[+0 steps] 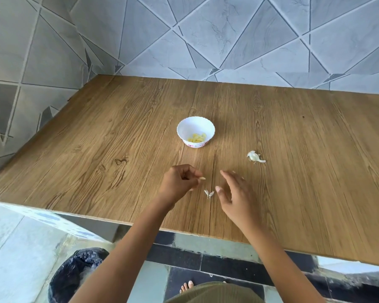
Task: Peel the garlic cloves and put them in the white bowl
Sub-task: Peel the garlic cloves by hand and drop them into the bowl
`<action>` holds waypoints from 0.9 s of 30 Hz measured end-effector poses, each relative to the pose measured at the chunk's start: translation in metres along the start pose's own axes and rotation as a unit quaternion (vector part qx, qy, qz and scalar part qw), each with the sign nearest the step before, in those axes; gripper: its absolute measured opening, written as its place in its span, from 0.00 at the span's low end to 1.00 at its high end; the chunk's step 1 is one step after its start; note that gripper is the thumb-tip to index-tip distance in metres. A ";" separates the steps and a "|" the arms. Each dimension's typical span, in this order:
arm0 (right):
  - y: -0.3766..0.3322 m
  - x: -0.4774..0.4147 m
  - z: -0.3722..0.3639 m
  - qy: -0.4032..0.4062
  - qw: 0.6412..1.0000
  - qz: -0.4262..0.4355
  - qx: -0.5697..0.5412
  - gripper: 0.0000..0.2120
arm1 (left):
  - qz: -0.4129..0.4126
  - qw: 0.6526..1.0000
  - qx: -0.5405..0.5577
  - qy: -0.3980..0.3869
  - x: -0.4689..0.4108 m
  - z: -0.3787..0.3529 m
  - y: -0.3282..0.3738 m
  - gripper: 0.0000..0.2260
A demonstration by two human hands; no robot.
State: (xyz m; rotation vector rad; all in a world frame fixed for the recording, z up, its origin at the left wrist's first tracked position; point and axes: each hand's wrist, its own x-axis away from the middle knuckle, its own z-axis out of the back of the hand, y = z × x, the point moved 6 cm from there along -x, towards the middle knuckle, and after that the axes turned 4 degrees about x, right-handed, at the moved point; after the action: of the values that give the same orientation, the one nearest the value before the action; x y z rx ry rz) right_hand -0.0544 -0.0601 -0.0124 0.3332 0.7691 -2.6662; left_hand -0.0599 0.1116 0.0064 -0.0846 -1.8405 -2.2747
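A white bowl (pixel 195 131) with a scalloped rim stands mid-table and holds several peeled yellowish garlic cloves (pixel 197 138). My left hand (pixel 179 183) hovers in front of the bowl, its fingers curled, pinching a small pale garlic clove (pixel 202 178) at the fingertips. My right hand (pixel 234 193) is beside it, fingers spread and relaxed, holding nothing. Between the two hands lie two bits of garlic skin (pixel 209 194) on the wood. An unpeeled piece of garlic (pixel 255 157) with papery skin lies to the right of the bowl.
The wooden table (pixel 96 149) sits in a corner of grey tiled walls. On the floor at the lower left stands a bin (pixel 75 276) lined with a black bag. A bare foot (pixel 186 287) shows below the table's near edge.
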 end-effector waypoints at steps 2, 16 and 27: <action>0.004 0.002 -0.007 -0.023 0.999 -0.011 0.039 0.24 | -0.018 0.997 -0.064 0.036 -0.001 0.007 -0.003 0.07; 0.004 0.005 -0.012 -0.055 0.996 -0.006 0.071 0.25 | -0.116 0.936 -0.281 0.177 -0.032 0.049 -0.006 0.08; -0.021 -0.003 0.000 -0.174 0.981 0.076 -0.039 0.22 | -0.131 0.974 -0.133 0.125 0.000 0.029 0.001 0.08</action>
State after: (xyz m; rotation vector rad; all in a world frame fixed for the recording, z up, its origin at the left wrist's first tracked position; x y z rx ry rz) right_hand -0.0601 -0.0432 -0.0016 -0.0912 0.7019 -2.4489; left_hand -0.0624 0.1392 0.0141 0.4085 -1.4883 -2.5562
